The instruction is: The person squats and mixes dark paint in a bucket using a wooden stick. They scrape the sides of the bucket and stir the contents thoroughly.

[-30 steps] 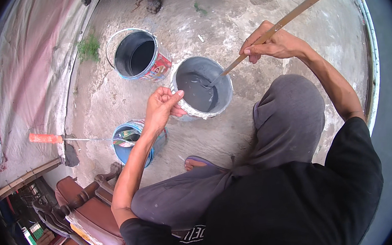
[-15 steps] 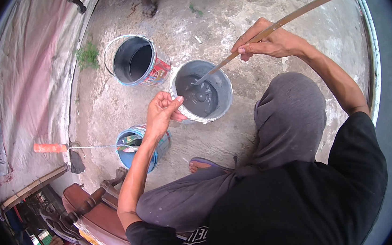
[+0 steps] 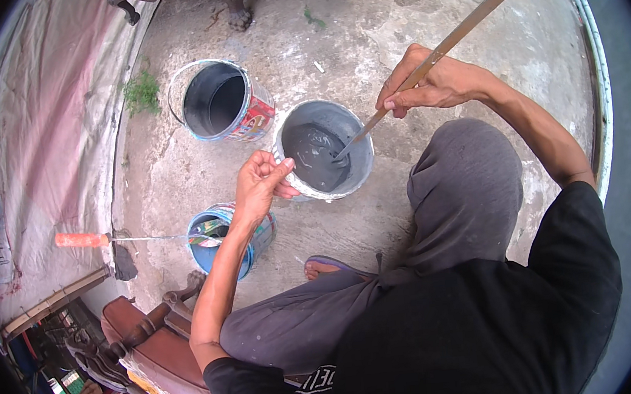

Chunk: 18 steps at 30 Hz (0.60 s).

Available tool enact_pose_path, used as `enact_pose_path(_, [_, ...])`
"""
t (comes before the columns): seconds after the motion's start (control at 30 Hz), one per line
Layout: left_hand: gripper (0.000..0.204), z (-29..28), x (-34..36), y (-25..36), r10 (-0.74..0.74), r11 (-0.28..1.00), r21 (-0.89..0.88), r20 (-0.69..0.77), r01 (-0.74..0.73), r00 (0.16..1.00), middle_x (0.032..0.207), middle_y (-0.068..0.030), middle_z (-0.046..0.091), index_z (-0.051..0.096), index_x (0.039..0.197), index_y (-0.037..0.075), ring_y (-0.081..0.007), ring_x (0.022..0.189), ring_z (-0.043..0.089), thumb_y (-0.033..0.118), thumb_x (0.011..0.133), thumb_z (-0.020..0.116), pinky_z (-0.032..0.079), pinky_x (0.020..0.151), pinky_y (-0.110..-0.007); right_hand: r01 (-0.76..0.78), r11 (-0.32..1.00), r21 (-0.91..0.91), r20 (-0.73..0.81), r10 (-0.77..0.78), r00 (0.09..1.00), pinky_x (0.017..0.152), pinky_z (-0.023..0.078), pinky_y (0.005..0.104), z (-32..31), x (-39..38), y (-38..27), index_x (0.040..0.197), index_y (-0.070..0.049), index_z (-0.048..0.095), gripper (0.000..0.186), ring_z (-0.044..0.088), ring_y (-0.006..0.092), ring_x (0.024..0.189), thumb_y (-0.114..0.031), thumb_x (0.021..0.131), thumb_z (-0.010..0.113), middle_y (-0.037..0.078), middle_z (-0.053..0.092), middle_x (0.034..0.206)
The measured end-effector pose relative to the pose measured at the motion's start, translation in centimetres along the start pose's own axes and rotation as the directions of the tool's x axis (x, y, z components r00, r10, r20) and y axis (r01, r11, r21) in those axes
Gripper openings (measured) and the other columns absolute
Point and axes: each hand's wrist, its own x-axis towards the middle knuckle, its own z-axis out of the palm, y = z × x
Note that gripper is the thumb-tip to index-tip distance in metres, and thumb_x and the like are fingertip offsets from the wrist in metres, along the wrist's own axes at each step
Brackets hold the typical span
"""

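Observation:
A bucket (image 3: pixel 364 163) stands on the concrete in front of me, its inner wall coated grey. Thick, wet grey paint-like liquid (image 3: pixel 313 168) lies in it, with ripples on the surface. My left hand (image 3: pixel 262 181) grips the left rim, thumb on top and fingers curled outside. With my right hand (image 3: pixel 426 80) I hold a long flat wooden stick (image 3: pixel 459 35), slanted down to the left. Its grey-coated lower end dips into the liquid near the right of the middle. The upper end rises past my hand toward the upper right.
Beyond on the left stands another bucket (image 3: pixel 256 115) with dark liquid and a raised wire handle. A blue bucket (image 3: pixel 242 261) near my left forearm holds a roller with an orange handle (image 3: pixel 82 240). Carved furniture legs (image 3: pixel 239 10) stand far off; a brown cushioned chair (image 3: pixel 151 342) is lower left.
The stick's dipped end has moved right and a little nearer to me through the liquid, and the stick is steeper. My left hand stays on the rim.

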Motion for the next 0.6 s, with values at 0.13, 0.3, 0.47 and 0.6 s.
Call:
enact_pose_path(0.13, [0.028, -0.08, 0.06, -0.16, 0.004, 1.000, -0.001, 0.004, -0.004, 1.000, 0.075, -0.0048, 0.065, 0.051, 0.098, 0.006, -0.0185, 0.058, 0.072, 0.020, 0.097, 0.076, 0.058, 0.051, -0.027, -0.006, 0.998, -0.069, -0.107, -0.002, 0.994, 0.067, 0.060, 0.0372, 0.04, 0.30, 0.24, 0.107, -0.002, 0.080, 0.029, 0.075, 0.0218, 0.072, -0.028, 0.099, 0.069, 0.012, 0.076, 0.076])
enact_pose_path(0.3, [0.028, -0.18, 0.10, -0.13, 0.003, 1.000, -0.001, 0.005, -0.003, 1.000, 0.074, -0.0052, 0.066, 0.051, 0.098, 0.006, -0.0187, 0.058, 0.072, 0.020, 0.097, 0.076, 0.058, 0.051, -0.027, -0.040, 0.999, -0.019, 0.021, 0.041, 0.999, 0.069, 0.060, 0.0372, -0.14, -0.30, -0.49, 0.107, -0.002, 0.080, 0.030, 0.075, 0.0221, 0.075, -0.028, 0.099, 0.069, 0.012, 0.076, 0.077])
enact_pose_path(0.47, [0.028, -0.02, -0.07, 0.14, 0.001, 1.000, -0.005, -0.003, -0.001, 1.000, 0.073, -0.0049, 0.065, 0.051, 0.098, 0.006, -0.0185, 0.057, 0.071, 0.020, 0.098, 0.076, 0.058, 0.050, -0.027, 0.031, 0.998, -0.051, -0.061, -0.034, 0.998, 0.071, 0.060, 0.0378, 0.30, 0.39, 0.18, 0.106, -0.003, 0.080, 0.029, 0.076, 0.0219, 0.075, -0.028, 0.100, 0.068, 0.011, 0.076, 0.077])
enact_pose_path(0.6, [0.028, -0.28, -0.08, -0.14, 0.007, 1.000, 0.003, -0.004, -0.007, 1.000, 0.073, -0.0050, 0.066, 0.051, 0.098, 0.006, -0.0181, 0.057, 0.071, 0.019, 0.098, 0.075, 0.057, 0.050, -0.027, -0.038, 0.999, -0.034, 0.064, 0.040, 0.997, 0.070, 0.060, 0.0383, 0.10, 0.26, -0.58, 0.107, -0.002, 0.080, 0.028, 0.076, 0.0217, 0.075, -0.026, 0.099, 0.068, 0.012, 0.077, 0.077])
